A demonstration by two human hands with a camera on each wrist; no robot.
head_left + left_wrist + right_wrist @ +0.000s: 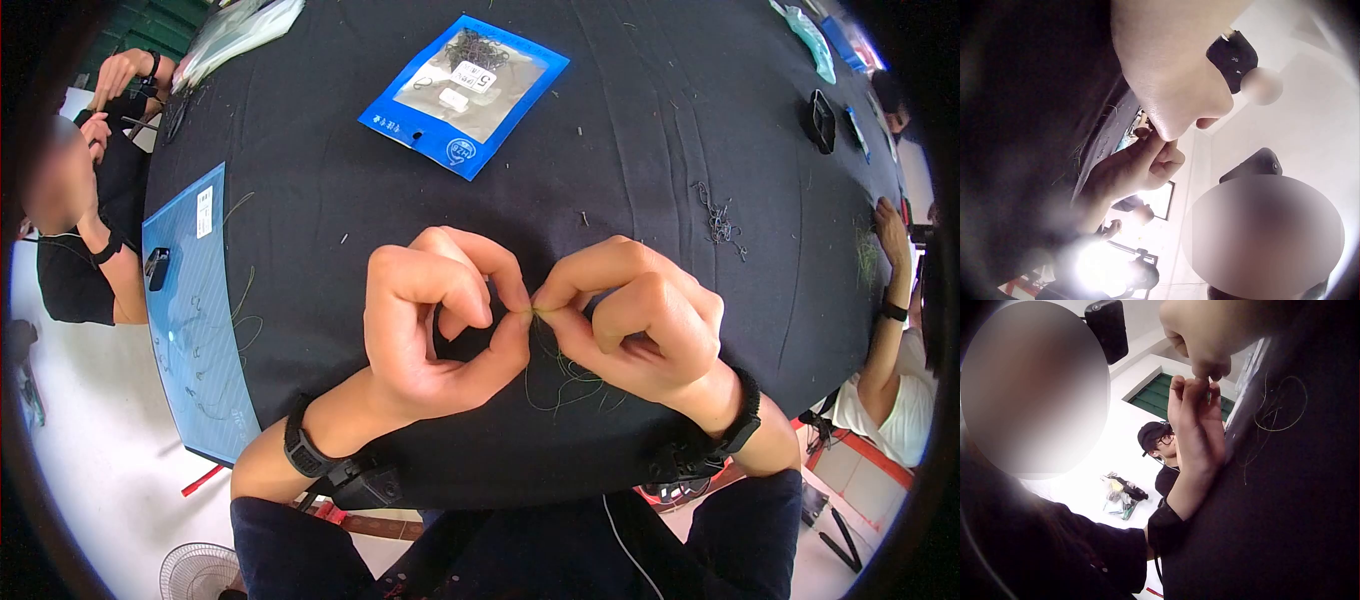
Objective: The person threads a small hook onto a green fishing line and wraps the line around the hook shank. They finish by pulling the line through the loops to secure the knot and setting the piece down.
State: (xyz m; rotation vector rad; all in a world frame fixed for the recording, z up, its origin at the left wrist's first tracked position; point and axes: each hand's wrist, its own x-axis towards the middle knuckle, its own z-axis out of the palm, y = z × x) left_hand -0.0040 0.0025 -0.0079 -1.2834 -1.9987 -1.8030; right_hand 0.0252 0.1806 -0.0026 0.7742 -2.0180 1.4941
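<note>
My left hand (402, 335) and right hand (655, 310) meet over the black cloth, thumb and forefinger of each pinching thin green fishing line (536, 311) at one spot. Their fingertips come together, and the other fingers are curled. Loose loops of the line (577, 378) hang or lie below the right hand. In the right wrist view, a curl of line (1305, 407) shows against the dark cloth beside the hands. Whether a small hook also sits between the fingertips I cannot tell, since they cover that spot.
A blue clear-window packet (545, 68) of small dark hooks lies ahead. Several loose hooks (718, 222) form a pile at right. On the left is a light-blue sheet (185, 345) with hooks, line and a black clip (156, 268). Other people sit at both sides.
</note>
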